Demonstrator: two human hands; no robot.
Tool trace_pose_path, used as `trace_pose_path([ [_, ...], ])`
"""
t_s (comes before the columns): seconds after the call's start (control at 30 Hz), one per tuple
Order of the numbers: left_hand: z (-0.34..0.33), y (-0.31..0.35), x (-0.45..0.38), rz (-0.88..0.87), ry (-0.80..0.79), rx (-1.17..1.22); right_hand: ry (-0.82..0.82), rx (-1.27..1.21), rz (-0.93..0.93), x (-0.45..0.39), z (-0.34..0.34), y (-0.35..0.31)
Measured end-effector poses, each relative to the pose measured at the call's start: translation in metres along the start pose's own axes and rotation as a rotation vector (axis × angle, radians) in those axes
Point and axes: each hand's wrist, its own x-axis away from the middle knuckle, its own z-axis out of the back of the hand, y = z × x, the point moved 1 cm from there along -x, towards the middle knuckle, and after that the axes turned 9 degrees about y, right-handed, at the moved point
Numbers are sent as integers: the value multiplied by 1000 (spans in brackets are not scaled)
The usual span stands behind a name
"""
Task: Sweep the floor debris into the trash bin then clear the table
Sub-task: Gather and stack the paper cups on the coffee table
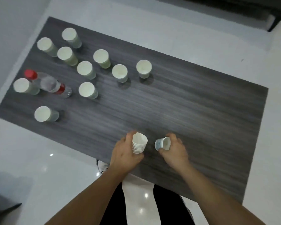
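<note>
A dark wood-grain table fills the middle of the head view. Over its near edge my left hand grips a stack of nested white paper cups, mouth up. My right hand holds a single paper cup tilted on its side, its mouth turned to the right and its base toward the stack. A small gap separates the two. Several more paper cups stand upright across the table's left half, the nearest to the hands being one in the middle.
A clear plastic bottle with a red cap stands at the table's left end among the cups. White glossy floor surrounds the table. A dark piece of furniture runs along the top right. My legs stand at the near table edge.
</note>
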Motion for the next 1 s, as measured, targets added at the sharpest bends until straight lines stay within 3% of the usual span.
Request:
trace_pose_path([
  [0.33,146,-179,23,391,278,100,-156,138,437,52,-134,-234],
  [0.53,215,-279,17,528,360,129,22,116,735,72,-221,-367],
  [0.63,237,-317,11,571,382,154,110,286,777,63,-264,-406],
  [0.73,249,-347,5,593,395,199,-2,524,686,48,-299,-408],
  [0.8,254,-358,-1,591,400,232,-51,475,590,42,-309,-405],
  [1.0,278,-371,-46,553,438,273,386,24,889,28,-314,-487],
])
